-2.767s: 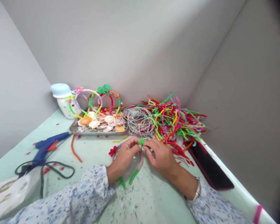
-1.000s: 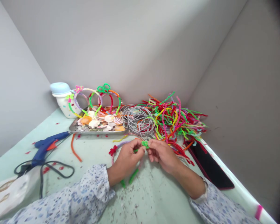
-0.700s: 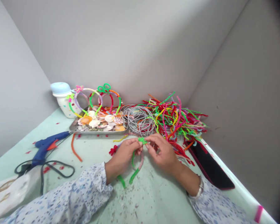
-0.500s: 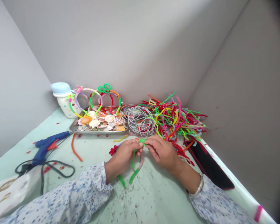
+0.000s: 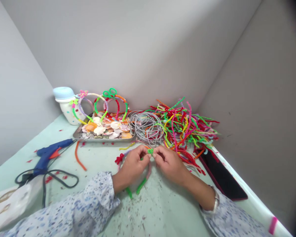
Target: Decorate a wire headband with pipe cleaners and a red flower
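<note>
My left hand (image 5: 131,168) and my right hand (image 5: 172,165) meet over the middle of the table, each in a closed pinch. Between their fingertips is a small green pipe cleaner (image 5: 150,151), bent into what looks like a heart-shaped loop. Beneath and behind my left hand lies a pipe-cleaner-wrapped headband (image 5: 141,187); its green ends point toward me, and my hand covers much of it. A red pipe-cleaner flower (image 5: 119,158) shows on its left side.
A metal tray (image 5: 106,140) of shells holds several finished headbands (image 5: 117,108). Near it are a white bottle (image 5: 69,112), coiled wire (image 5: 149,130) and a pipe cleaner pile (image 5: 185,128). A blue glue gun (image 5: 45,158) with its cord lies left, a dark tablet-like slab (image 5: 222,177) right.
Fingers of both hands have curled in closer around the green pipe cleaner, which now shows as a small heart-like loop; its hanging green tail is no longer visible.
</note>
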The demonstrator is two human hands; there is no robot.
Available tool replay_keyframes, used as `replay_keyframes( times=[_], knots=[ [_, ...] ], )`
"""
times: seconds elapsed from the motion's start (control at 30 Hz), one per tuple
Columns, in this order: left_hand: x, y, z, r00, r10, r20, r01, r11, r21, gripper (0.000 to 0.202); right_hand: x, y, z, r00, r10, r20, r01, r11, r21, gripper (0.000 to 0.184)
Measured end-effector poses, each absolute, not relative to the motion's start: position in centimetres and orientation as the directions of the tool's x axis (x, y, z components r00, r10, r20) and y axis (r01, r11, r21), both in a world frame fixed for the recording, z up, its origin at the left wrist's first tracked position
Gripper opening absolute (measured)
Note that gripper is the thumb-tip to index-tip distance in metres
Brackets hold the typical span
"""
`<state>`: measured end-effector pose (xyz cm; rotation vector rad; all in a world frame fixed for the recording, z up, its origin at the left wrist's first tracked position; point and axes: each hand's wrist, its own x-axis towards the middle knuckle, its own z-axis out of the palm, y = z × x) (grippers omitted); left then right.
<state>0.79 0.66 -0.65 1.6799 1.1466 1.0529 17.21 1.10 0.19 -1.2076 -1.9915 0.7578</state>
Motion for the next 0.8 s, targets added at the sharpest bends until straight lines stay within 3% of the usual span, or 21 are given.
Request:
replay_keyframes(
  times=[0.07,0.13,0.2,0.27,0.33,0.43,0.5,0.57,0.67,0.73,0.8],
  knots=[
    [0.7,0.3,-0.3,0.266,0.914,0.305,0.442,-0.397,0.804,0.010,17.3,1.3,0.5,-0.362,0.931,-0.048,0.334,0.082,-0.939,0.016],
    [0.7,-0.2,0.1,0.349,0.836,0.424,0.518,-0.549,0.656,0.008,17.7,1.6,0.6,-0.434,0.850,-0.298,0.146,-0.260,-0.955,0.016],
    [0.8,-0.4,0.3,0.409,0.770,0.490,0.521,-0.638,0.567,0.007,18.1,2.0,0.6,-0.502,0.753,-0.425,0.022,-0.480,-0.877,0.013],
    [0.9,-0.4,0.3,0.379,0.795,0.474,0.503,-0.607,0.616,0.007,18.4,2.2,0.7,-0.545,0.727,-0.419,-0.032,-0.517,-0.855,0.014],
    [1.0,-0.1,0.1,0.275,0.888,0.370,0.438,-0.458,0.774,0.008,18.4,2.2,0.8,-0.524,0.792,-0.314,-0.014,-0.377,-0.926,0.017],
    [1.0,0.9,-0.4,0.179,0.972,0.151,0.200,-0.186,0.962,0.014,18.2,2.0,0.8,-0.367,0.930,0.028,0.190,0.104,-0.976,0.016],
    [0.9,1.5,-0.7,0.188,0.980,0.059,0.089,-0.077,0.993,0.018,18.1,1.7,0.6,-0.330,0.888,0.321,0.381,0.436,-0.815,0.017],
    [0.9,1.8,-0.9,0.198,0.980,0.020,0.015,-0.023,1.000,0.020,18.2,1.6,0.1,-0.403,0.769,0.497,0.506,0.639,-0.579,0.021],
    [1.0,1.7,-0.9,0.229,0.973,-0.001,-0.035,0.009,0.999,0.019,18.4,1.5,-0.7,-0.511,0.659,0.552,0.585,0.737,-0.338,0.020],
    [1.1,1.5,-0.9,0.267,0.964,-0.021,-0.047,0.035,0.998,0.018,18.5,1.5,-0.9,-0.533,0.639,0.554,0.603,0.747,-0.281,0.017],
    [1.2,1.2,-0.9,0.306,0.951,-0.037,-0.060,0.059,0.996,0.018,18.5,1.5,-0.7,-0.528,0.643,0.555,0.594,0.747,-0.299,0.014]
  ],
)
